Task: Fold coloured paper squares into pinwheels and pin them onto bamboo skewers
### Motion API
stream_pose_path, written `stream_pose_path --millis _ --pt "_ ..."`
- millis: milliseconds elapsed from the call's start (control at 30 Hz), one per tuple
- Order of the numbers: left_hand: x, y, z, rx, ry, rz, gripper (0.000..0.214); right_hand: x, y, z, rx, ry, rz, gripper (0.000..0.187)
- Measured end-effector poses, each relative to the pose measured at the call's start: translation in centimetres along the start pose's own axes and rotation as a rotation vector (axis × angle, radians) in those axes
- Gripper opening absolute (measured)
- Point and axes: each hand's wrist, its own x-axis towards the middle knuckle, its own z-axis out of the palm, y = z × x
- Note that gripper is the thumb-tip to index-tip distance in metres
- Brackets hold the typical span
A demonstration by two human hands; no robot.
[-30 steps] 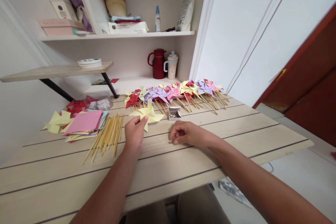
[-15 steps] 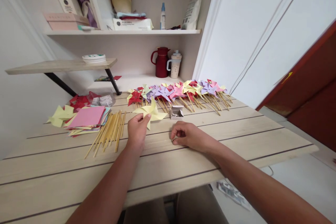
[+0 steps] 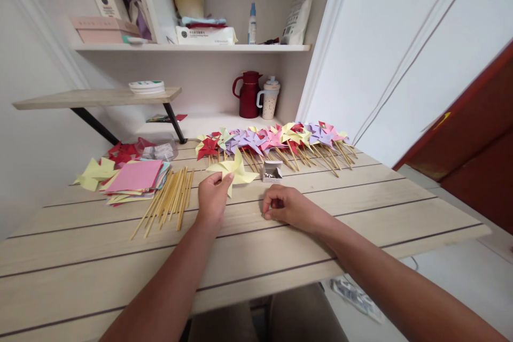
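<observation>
My left hand (image 3: 213,195) pinches a pale yellow paper pinwheel (image 3: 236,170) between thumb and fingers, holding it just over the table. My right hand (image 3: 282,204) rests low on the tabletop with its fingertips closed on a tiny, shiny bit that looks like a small metal pin (image 3: 263,216). Just beyond that hand stands a small open box (image 3: 272,172) with shiny little pieces inside. Behind it, a row of finished paper pinwheels (image 3: 252,141) on sticks lies across the table, in red, purple, pink and yellow.
Left of my hands lie loose wooden sticks (image 3: 172,197) and a stack of coloured paper squares (image 3: 136,177). Another yellow pinwheel (image 3: 94,173) lies farther left, near a clear container (image 3: 166,150). A red jug (image 3: 249,96) and a cup (image 3: 270,99) stand at the back below a shelf.
The view has shifted slightly, moving everything a little to the right in the picture. Both hands keep nearly the same pose and hold.
</observation>
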Motion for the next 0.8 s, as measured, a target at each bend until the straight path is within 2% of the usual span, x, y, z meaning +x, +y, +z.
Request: stream_pose_path --millis 800 --pt "-0.11 0.16 0.07 0.031 -0.016 -0.011 0.02 -0.18 -0.48 0.21 0.024 0.018 -0.045 0.007"
